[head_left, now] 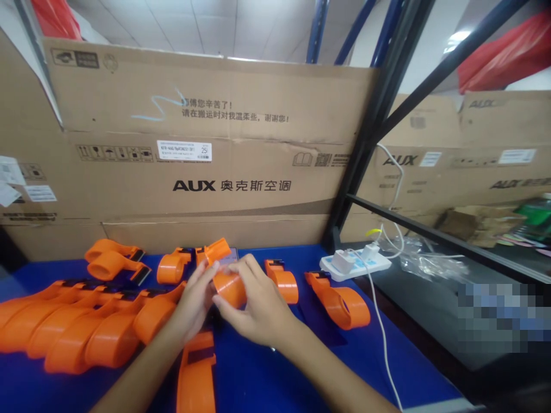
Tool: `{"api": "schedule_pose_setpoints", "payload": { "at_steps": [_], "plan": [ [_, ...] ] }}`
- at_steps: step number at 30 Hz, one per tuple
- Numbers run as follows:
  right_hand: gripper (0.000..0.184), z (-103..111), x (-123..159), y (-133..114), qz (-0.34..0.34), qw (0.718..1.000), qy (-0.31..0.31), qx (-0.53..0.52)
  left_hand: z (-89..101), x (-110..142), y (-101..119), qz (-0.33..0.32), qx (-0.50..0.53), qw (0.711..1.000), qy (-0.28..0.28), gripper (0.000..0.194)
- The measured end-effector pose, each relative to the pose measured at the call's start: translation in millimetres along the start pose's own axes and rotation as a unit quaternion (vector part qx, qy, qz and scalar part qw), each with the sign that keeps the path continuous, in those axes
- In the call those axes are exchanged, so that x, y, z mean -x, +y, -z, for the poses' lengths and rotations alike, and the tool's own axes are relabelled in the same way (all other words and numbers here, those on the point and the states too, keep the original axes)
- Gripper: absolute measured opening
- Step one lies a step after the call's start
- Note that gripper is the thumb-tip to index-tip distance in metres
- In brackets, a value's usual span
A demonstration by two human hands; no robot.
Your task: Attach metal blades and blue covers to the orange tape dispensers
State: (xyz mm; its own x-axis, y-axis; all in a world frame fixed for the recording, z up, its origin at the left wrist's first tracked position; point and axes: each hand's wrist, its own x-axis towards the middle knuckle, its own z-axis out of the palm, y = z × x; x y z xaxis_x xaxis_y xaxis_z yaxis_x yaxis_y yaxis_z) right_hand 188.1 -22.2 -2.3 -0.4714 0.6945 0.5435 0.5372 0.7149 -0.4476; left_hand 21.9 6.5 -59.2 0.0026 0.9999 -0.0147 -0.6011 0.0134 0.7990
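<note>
An orange plastic tape dispenser (231, 291) is held up between my two hands above the blue tabletop. My right hand (258, 301) wraps its round hub, thumb below and fingers over the top. On the other side my left hand (193, 304) has its fingers closed at the dispenser's upper part, and its grip there is partly hidden. Just below my hands another orange dispenser (196, 376) lies close to the left wrist. Beyond the right hand sit a dispenser (286, 285) and, farther right, one with its open ring showing (350, 308).
A row of several orange dispensers (114, 338) covers the left of the blue table (253, 384). More dispensers (105, 265) lie behind it. A white power strip (355, 263) with cables stands at the right. Cardboard panels (241, 160) and a black metal post (365, 149) border the back.
</note>
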Motion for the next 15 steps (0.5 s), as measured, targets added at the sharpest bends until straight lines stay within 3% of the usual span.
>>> {"api": "schedule_pose_setpoints", "payload": {
  "at_steps": [3, 5, 8, 11, 15],
  "plan": [
    [0.042, 21, 5, 5, 0.012, 0.999, -0.047, 0.02, -2.3, 0, 6, -0.03, 0.006, 0.998, 0.045, 0.038],
    [0.043, 33, 11, 16, -0.024, 0.991, -0.08, 0.102, -3.0, 1, 12, -0.041, 0.014, 0.996, 0.077, 0.036],
    [0.057, 40, 20, 42, -0.085, 0.955, -0.155, 0.239, -2.1, 5, 20, -0.04, 0.042, 0.992, 0.11, 0.032],
    [0.05, 36, 25, 69, -0.089, 0.928, -0.187, 0.309, 1.4, 9, 24, 0.005, 0.055, 0.995, 0.087, 0.03],
    [0.035, 25, 18, 97, -0.075, 0.928, -0.15, 0.334, 8.6, 7, 26, 0.055, 0.066, 0.996, 0.034, 0.042]
  ]
}}
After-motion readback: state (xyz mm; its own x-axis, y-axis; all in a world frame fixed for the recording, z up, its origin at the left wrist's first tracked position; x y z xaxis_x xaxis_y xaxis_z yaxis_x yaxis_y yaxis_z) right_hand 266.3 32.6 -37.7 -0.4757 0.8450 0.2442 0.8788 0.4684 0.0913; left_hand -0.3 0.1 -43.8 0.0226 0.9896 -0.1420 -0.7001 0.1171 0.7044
